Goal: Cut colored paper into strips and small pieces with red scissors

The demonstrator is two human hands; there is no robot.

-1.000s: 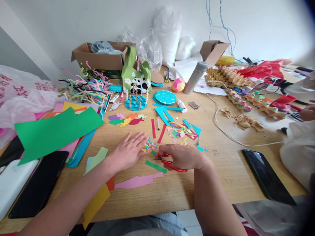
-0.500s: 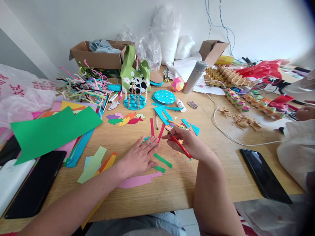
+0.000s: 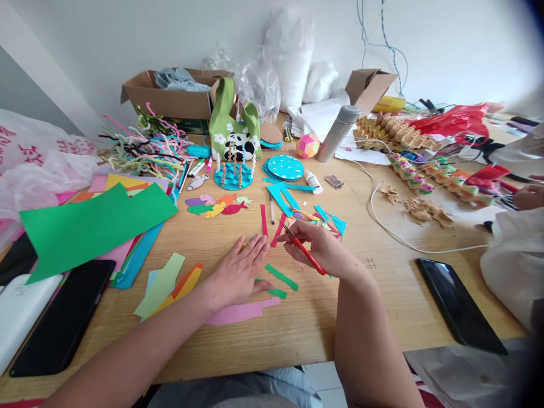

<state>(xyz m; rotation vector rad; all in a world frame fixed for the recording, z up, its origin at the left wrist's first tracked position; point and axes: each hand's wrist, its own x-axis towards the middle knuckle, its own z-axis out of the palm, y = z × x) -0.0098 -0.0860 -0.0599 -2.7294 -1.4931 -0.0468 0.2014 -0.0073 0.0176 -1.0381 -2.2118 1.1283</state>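
My left hand (image 3: pixel 242 265) lies flat on the table, fingers stretched out, over small coloured paper bits that it mostly hides. Green paper strips (image 3: pixel 282 277) and a pink paper piece (image 3: pixel 238 313) lie beside its thumb. In my right hand (image 3: pixel 317 246) is a pair of red-handled scissors (image 3: pixel 306 254), blades pointing up and left, just right of my left fingertips. Red paper strips (image 3: pixel 264 220) lie beyond the hands. Blue paper offcuts (image 3: pixel 284 199) and mixed scraps lie behind my right hand. Coloured paper fish (image 3: pixel 233 208) rest farther back.
A green paper sheet (image 3: pixel 102 226) covers a paper stack at left, near a black phone (image 3: pixel 63 317). Another phone (image 3: pixel 459 303) lies at right. Behind stand a grey bottle (image 3: pixel 339 133), blue discs (image 3: pixel 284 168) and a green panda bag (image 3: pixel 235 127). Another person's hand (image 3: pixel 529 195) shows at far right.
My left hand has shifted slightly left, and my right hand with the scissors has moved a little left too. The view has shifted slightly.
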